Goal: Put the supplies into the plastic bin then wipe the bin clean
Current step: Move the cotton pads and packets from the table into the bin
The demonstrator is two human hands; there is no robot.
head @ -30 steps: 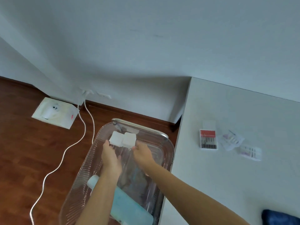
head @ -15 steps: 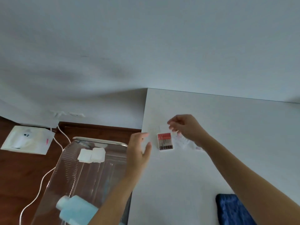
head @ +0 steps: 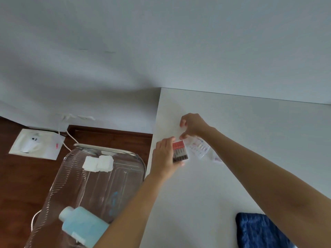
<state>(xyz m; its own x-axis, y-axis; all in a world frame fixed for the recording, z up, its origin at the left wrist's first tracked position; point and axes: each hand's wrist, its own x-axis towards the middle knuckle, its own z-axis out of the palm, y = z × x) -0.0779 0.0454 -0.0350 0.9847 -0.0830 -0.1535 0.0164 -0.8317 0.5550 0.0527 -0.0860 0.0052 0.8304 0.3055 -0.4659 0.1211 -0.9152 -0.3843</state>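
At the fingers: left hand [head: 165, 158] is closed on a red-topped case [head: 180, 151]; right hand [head: 192, 125] is pinched on a clear packet [head: 198, 148] just beside it.
Writing: none can be read; print on case and packets is blurred.
Second packet [head: 215, 158]: partly hidden under the right forearm.
Bin [head: 125, 176]: left of the left hand, off the table [head: 250, 140] edge; two white pads [head: 98, 163] and a blue bottle [head: 84, 228] are held inside.
Blue cloth [head: 259, 231]: well below the hands, on the table.

Left hand [head: 165, 156] seemingly around red-topped case [head: 180, 151]
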